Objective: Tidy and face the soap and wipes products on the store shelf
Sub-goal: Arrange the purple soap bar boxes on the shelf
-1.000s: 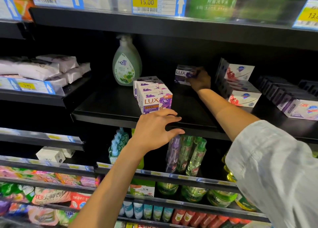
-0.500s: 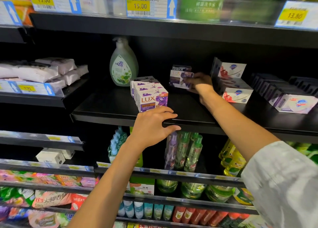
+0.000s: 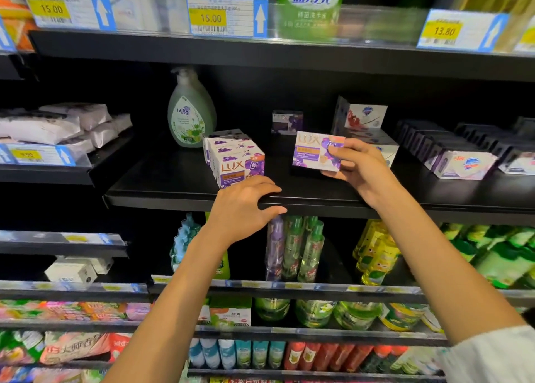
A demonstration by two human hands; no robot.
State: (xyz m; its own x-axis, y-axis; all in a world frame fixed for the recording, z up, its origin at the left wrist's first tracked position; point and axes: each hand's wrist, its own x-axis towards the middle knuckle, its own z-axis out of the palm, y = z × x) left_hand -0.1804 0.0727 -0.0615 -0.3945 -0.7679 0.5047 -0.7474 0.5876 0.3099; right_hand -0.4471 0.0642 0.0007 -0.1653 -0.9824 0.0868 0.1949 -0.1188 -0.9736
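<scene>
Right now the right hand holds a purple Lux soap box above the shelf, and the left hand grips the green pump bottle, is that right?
Not quite. The right hand does hold the Lux box above the shelf, but the left hand rests on the shelf's front edge. The pump bottle stands untouched further back, as the head view shows.

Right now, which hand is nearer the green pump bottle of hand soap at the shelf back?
Left. The left hand rests on the shelf edge, front-right of the green pump bottle; the right hand is farther right.

LUX on soap boxes (image 3: 236, 162) — price tags (image 3: 227, 16) read 15.00, 13.80.
</scene>
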